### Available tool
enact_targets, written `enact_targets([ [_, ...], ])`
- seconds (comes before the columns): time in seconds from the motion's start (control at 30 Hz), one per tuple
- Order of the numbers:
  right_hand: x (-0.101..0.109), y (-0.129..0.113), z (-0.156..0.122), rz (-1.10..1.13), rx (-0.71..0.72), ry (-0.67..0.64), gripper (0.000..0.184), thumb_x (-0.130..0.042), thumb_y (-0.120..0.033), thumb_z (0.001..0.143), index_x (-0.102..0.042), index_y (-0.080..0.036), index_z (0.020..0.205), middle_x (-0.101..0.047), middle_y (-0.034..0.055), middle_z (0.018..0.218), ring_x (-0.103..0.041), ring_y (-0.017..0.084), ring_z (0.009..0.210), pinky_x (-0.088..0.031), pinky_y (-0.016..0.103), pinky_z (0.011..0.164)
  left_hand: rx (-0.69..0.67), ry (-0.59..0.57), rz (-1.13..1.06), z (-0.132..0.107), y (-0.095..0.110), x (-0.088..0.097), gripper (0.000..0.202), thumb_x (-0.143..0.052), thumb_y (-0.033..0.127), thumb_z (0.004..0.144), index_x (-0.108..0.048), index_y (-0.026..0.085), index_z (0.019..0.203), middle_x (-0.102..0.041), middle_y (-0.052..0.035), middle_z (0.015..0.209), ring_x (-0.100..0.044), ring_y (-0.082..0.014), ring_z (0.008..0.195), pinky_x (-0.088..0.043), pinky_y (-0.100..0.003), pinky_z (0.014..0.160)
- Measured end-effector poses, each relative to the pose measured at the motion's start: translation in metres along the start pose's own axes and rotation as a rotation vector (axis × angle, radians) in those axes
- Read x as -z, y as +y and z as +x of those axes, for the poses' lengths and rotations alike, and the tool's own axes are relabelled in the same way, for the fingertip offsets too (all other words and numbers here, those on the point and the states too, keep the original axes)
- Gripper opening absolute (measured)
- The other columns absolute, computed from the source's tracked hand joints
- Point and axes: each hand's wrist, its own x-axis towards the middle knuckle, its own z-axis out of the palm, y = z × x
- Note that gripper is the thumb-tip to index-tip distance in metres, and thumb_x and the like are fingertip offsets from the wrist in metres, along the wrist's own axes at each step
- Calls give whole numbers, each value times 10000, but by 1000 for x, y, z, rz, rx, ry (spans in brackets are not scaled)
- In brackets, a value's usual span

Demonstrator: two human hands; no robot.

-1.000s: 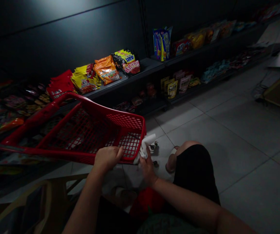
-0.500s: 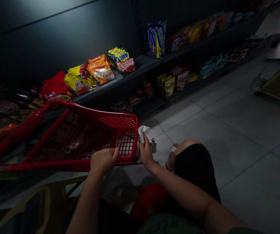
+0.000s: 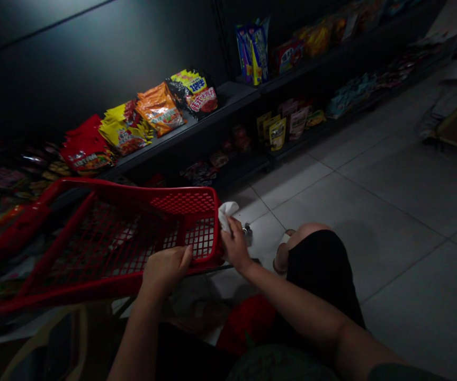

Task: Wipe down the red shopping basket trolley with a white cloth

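Note:
A red plastic mesh shopping cart basket [image 3: 105, 233] lies tilted in front of me, its handle at the left. My left hand [image 3: 165, 271] grips the basket's near rim, fingers wrapped over the edge. At the basket's right end wall my right hand [image 3: 235, 244] is closed on a white cloth [image 3: 225, 211] and presses it against the red plastic. A small metal caster [image 3: 247, 233] shows just right of that hand.
Dark shelves [image 3: 228, 100] with several snack bags run along the back. My knee in black shorts [image 3: 319, 275] is at the right over grey floor tiles [image 3: 391, 201]. A wooden chair frame [image 3: 45, 344] sits at lower left. A red object [image 3: 248, 323] lies near my lap.
The basket has tipped further down and left. My right hand with the cloth has slid up the basket's right end. My left hand kept its grip on the rim.

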Motion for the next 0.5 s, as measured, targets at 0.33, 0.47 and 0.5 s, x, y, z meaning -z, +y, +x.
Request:
enact_targets([
  [0.33, 0, 47, 24, 45, -114, 35, 368, -517, -321, 890, -668, -198, 1202, -714, 53, 1095, -632, 225, 1037, -499, 389, 967, -24, 19, -5, -4, 0, -2, 567, -228, 422, 1006, -739, 210, 879, -780, -83, 962, -726, -244, 866, -400, -291, 635],
  [0.47, -5, 8, 48, 64, 112, -14, 386, -558, -303, 911, -642, -262, 1285, -672, 35, 1258, -589, 202, 1180, -427, 361, 1070, -38, 36, -2, -3, 1, -2, 558, -241, 426, 1009, -746, 219, 890, -784, -71, 975, -727, -238, 866, -388, -287, 632],
  [0.5, -5, 0, 51, 62, 198, -56, 387, -562, -285, 911, -646, -280, 1289, -646, 26, 1314, -560, 198, 1238, -391, 361, 1108, -40, 37, 4, -2, 1, -2, 560, -239, 428, 1010, -746, 219, 896, -783, -72, 978, -727, -238, 865, -386, -286, 630],
])
